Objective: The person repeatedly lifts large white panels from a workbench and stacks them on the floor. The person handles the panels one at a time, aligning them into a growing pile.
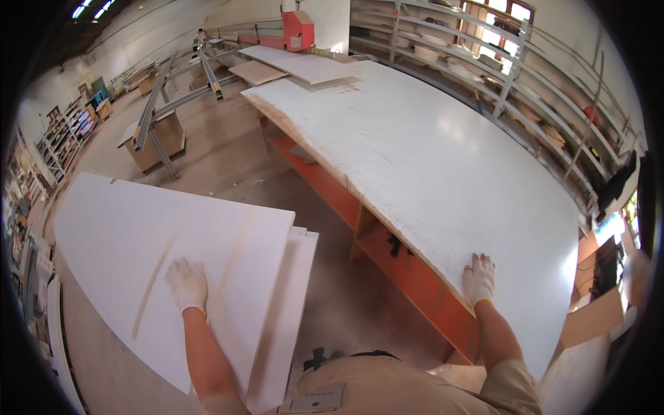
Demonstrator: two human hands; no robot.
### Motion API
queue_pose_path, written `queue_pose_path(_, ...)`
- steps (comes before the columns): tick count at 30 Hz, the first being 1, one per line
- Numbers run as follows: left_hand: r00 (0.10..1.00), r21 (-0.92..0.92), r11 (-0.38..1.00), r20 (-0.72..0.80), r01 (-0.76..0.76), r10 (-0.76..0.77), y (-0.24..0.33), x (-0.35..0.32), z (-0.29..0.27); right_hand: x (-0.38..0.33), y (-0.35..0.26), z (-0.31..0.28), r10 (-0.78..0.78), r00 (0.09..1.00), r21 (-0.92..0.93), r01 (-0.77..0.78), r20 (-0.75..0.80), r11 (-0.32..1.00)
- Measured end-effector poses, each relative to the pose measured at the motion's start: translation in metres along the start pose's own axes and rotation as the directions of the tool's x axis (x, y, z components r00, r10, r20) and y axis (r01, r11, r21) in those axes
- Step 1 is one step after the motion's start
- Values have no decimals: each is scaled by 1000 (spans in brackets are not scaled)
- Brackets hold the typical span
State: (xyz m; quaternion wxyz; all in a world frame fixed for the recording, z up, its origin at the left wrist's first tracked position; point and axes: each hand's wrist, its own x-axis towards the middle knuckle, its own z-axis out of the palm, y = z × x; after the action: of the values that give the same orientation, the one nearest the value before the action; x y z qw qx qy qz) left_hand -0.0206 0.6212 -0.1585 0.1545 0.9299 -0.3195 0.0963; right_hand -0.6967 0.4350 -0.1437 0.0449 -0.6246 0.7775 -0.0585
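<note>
While our left grip (187,285) rests palm-down on the top white panel (138,225), its gloved fingers a little spread and closed around nothing, our right grip (479,279) lies flat on the bench (443,152) just inside its edge, fingers extended and, as far as we can see, holding nothing. The panel lies to our left, over at least one lower panel (301,277) whose edge juts out on the right; what bears the stack we cannot tell. To steady it well, we would press with the whole palm between the tan streaks (153,287) rather than with the fingertips, leaning only lightly on the right. For any lift, we should take opposite edges squarely, since so broad a sheet would likely swing. We would also keep its near corner clear of the bench's scuffed edge, where a knock could chip it.
</note>
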Motion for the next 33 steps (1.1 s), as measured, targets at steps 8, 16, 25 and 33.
queue_pose_path(8, 1000, 30, 999, 11, 11, -11, 0, -2, -7, 5, 4, 5, -13, 1000, -37, 14, 22, 999)
queue_pose_path(16, 999, 12, 999, 22, 49, -49, -4, -5, -5, 0, 13, 14, -71, 997, -27, 71, -17, 997)
queue_pose_path(25, 980, 182, 976, 180, -117, 84, 86, 12, -5, -4, 8, 6, 9, 995, 65, -15, 95, 998)
queue_pose_path(33, 805, -565, 620, -144, -544, 576, 363, 4, 57, 1, 8, 11, 1, 996, 84, -8, 84, 996)
